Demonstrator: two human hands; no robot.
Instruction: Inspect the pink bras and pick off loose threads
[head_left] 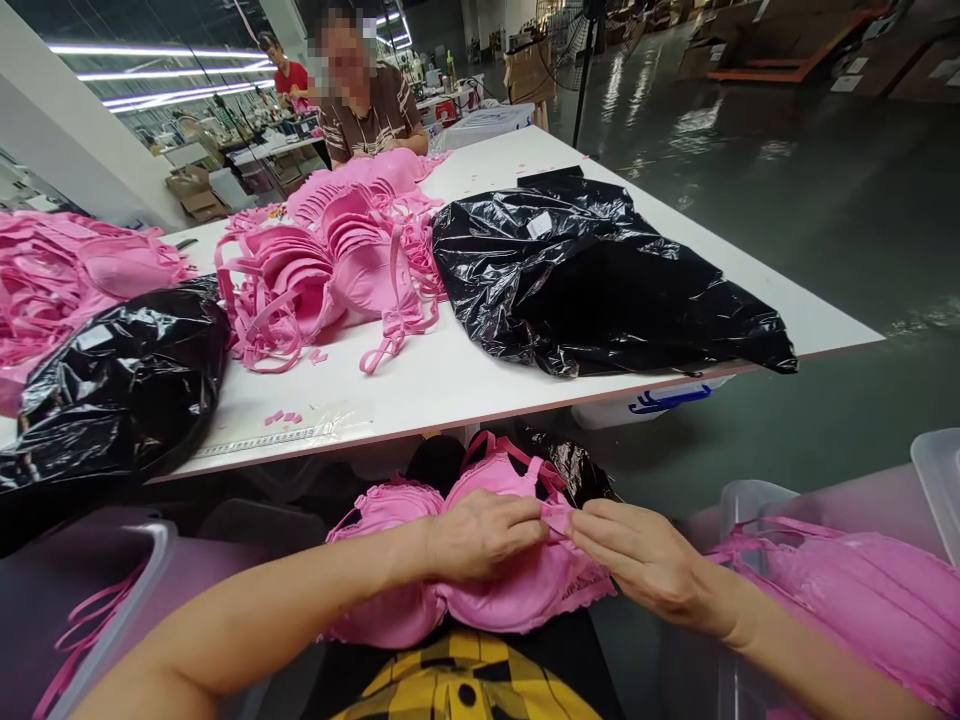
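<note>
A pink bra [495,605] lies across my lap with its cups facing up and lace along its edges. My left hand [491,530] reaches over the right-hand cup, its fingers closed on the bra near the strap. Close beside it, my right hand [645,555] pinches the same stretch of pink fabric at the cup's upper side edge. The fingertips of both hands nearly meet there. Exactly which small part lies between the fingers is hidden.
A white table [405,400] ahead bears stacked pink bras [367,270] and black plastic bags [585,280]. Clear bins with pink bras [862,590] flank me. Across the table sits a person [371,110]; a floor fan [589,60] stands behind.
</note>
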